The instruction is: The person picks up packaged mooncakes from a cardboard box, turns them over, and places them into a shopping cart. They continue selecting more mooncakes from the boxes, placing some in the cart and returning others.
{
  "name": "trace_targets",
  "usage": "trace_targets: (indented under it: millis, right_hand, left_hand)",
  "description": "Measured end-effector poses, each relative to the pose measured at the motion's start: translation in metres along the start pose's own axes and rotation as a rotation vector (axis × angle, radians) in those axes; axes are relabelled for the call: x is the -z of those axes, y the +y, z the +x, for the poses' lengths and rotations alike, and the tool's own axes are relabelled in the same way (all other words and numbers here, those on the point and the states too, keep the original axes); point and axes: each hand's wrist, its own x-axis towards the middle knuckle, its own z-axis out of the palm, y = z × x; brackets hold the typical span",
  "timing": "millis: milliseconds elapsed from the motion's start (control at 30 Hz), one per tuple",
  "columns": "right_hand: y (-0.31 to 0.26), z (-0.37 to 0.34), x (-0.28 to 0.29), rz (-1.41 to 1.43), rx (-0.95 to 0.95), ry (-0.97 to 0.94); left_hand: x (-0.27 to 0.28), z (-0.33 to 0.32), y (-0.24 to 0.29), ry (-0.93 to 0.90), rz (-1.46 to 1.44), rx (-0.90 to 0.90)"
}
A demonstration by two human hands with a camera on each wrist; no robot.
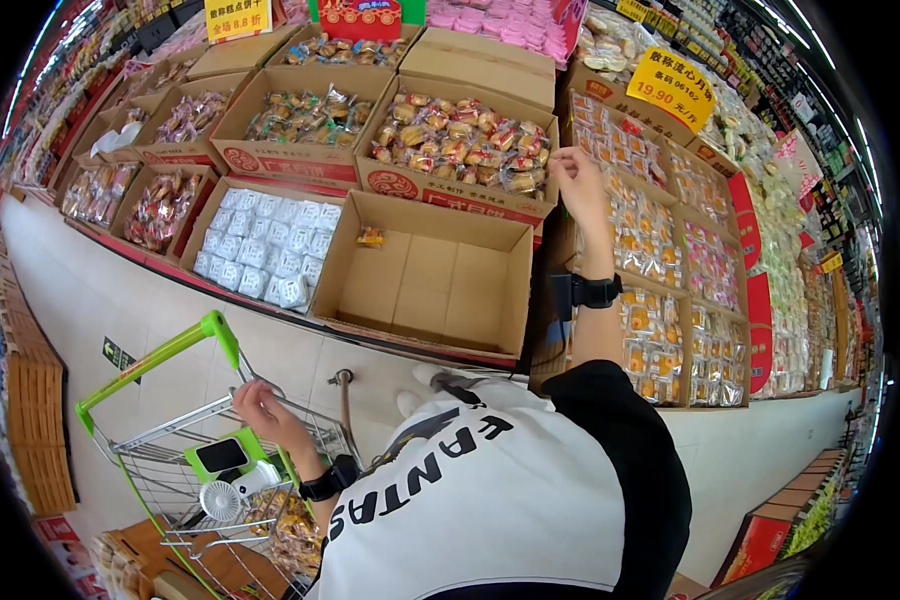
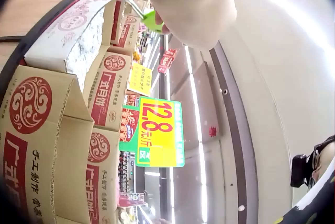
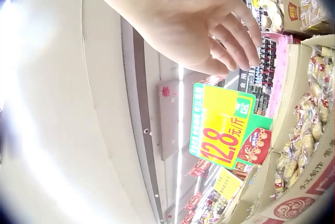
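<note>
Out over the display, the right hand (image 1: pixel 578 182) is stretched well forward, its fingers loosely bent and parted, and nothing is gripped by it. Down by the shopping cart (image 1: pixel 150 365), the left hand (image 1: pixel 260 408) is held low over the wire basket; its fingers are partly hidden, so whether anything is grasped cannot be told. Now the writing: "12.8元/斤" is printed large on a yellow-and-green sign (image 3: pixel 220 124), "19.90元/斤" is shown on the yellow card (image 1: pixel 670 88) to the right, and "8.8折" can be read on another card (image 1: pixel 238 17). "广式月饼" and "手工制作" are printed on the carton (image 1: pixel 400 185), while "FANTAS" is shown on the shirt (image 1: pixel 490 500). As for the wrapped cakes (image 1: pixel 460 140), they are heaped in that printed carton, just left of the right hand and well ahead of the left. One small packet (image 1: pixel 371 236) is seen towards the far left corner of the nearer box (image 1: pixel 425 340), between both hands.
</note>
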Motion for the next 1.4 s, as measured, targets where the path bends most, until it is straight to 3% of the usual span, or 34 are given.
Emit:
trace_targets:
  millis: [33,133,300,433,567,833,933,1067,1200,1300,1367,1400]
  right_hand:
    - [0.009,0.004,-0.005,0.022,-0.015,-0.021]
    - [0.034,0.013,-0.019,0.023,-0.057,-0.06]
    - [0.046,0.022,-0.035,-0.073,-0.111,-0.136]
    - [0.091,0.027,-0.062,-0.093,0.001,-0.168]
    - [0.096,0.023,-0.071,-0.303,0.005,-0.279]
    - [0.101,0.008,-0.075,-0.369,-0.028,-0.171]
    - [0.108,0.005,-0.076,-0.293,-0.143,-0.206]
    - [0.107,0.004,-0.074,-0.275,-0.15,-0.245]
    - [0.104,0.002,-0.077,-0.263,-0.198,-0.213]
    - [0.1,0.002,-0.076,-0.247,-0.214,-0.198]
    - [0.099,0.002,-0.076,-0.239,-0.204,-0.169]
    - [0.101,0.002,-0.077,-0.24,-0.205,-0.164]
  left_hand:
    - [-0.009,0.002,0.004,0.0,0.001,-0.005]
    - [-0.036,0.007,0.016,-0.23,-0.099,0.122]
    - [-0.086,0.016,0.024,-0.448,-0.195,0.131]
    - [-0.131,0.033,0.035,-0.652,-0.215,0.125]
    - [-0.191,0.052,0.05,-0.794,-0.242,-0.008]
    - [-0.319,0.046,0.094,-1.056,-0.352,-0.346]
    - [-0.35,0.035,0.112,-1.184,-0.384,-0.247]
    - [-0.391,0.019,0.119,-1.178,-0.307,-0.407]
    - [-0.418,0.005,0.114,-1.212,-0.184,-0.425]
    - [-0.432,0.002,0.112,-1.112,-0.115,-0.538]
    - [-0.436,0.001,0.114,-0.934,-0.026,-0.68]
    - [-0.437,0.001,0.116,-0.986,-0.029,-0.644]
